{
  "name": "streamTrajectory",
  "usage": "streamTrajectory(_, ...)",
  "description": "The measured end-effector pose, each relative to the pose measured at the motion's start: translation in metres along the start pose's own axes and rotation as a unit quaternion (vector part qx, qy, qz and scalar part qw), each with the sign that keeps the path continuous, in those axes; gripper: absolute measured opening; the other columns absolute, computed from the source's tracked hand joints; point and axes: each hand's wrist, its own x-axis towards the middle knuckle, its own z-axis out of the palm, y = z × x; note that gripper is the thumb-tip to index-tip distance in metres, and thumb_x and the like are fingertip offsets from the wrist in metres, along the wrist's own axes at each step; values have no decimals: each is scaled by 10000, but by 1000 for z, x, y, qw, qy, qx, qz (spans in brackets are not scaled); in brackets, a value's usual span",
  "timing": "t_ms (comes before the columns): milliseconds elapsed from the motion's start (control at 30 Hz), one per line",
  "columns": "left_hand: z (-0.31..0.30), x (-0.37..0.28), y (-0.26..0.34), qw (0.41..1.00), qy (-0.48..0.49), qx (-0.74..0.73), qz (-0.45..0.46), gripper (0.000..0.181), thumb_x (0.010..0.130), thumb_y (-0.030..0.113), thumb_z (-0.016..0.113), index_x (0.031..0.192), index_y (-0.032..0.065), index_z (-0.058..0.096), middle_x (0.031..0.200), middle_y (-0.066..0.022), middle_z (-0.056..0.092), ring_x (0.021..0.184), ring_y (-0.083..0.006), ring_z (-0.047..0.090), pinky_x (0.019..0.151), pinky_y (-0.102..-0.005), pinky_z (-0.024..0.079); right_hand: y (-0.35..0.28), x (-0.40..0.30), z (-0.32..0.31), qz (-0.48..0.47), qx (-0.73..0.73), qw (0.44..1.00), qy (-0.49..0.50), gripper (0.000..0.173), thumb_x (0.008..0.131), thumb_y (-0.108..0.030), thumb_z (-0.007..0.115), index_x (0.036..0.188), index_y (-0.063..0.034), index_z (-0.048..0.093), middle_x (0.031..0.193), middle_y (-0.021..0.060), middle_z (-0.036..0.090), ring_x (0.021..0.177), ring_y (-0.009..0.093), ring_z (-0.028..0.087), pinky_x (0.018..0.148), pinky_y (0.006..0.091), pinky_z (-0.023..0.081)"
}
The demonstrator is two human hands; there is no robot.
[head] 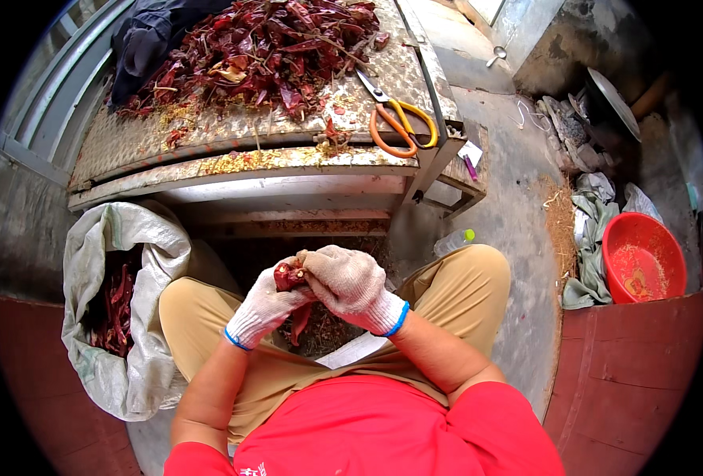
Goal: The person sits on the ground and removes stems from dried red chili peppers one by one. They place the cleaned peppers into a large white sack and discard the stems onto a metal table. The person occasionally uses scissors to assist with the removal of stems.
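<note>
My left hand, in a white knit glove with a blue cuff edge, is closed around a dried red chili pepper. Against it, my gloved right hand has its fingertips on the pepper's top; whether they pinch it or a part of it is hidden. Another dried red piece hangs below the hands. Beyond them, a large heap of dried red chilies lies on a worn table. Scissors with orange and yellow handles rest at the table's front right corner.
A white woven sack with dried chilies stands left of my knee. Dark cloth lies at the table's back left. A plastic bottle is by my right knee. A red basin stands at the far right, beside crumpled cloth.
</note>
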Motion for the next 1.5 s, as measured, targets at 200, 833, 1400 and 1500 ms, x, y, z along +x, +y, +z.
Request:
streamTrajectory(200,18,-3,10,991,-26,70,-114,142,968,58,612,1098,38,560,617,-39,585,405,-140,552,331,-291,434,3,-28,2,242,203,949,13,198,914,-145,605,1021,-10,703,957,190,700,857,346,695,772,394,546)
streamTrajectory(833,33,24,-14,998,-53,0,-46,162,915,38,669,1050,20,580,689,-29,578,444,-133,568,377,-266,442,31,-26,-27,535,488,682,103,200,958,-230,601,963,-43,673,653,-24,522,502,61,420,442,241,321)
streamTrajectory(1400,-10,9,21,988,-8,-146,50,138,871,42,700,965,33,599,701,-43,593,437,-161,570,378,-290,478,23,159,-41,85,-364,927,4,358,823,-325,766,1036,-54,666,1034,165,671,840,340,702,673,440,572)
streamTrajectory(1500,-13,6,24,982,-2,-177,71,145,877,59,705,969,28,597,725,-54,604,454,-166,582,390,-292,484,58,185,-29,106,-424,898,-47,305,874,-347,695,961,-55,683,1016,143,683,935,343,682,790,465,554)
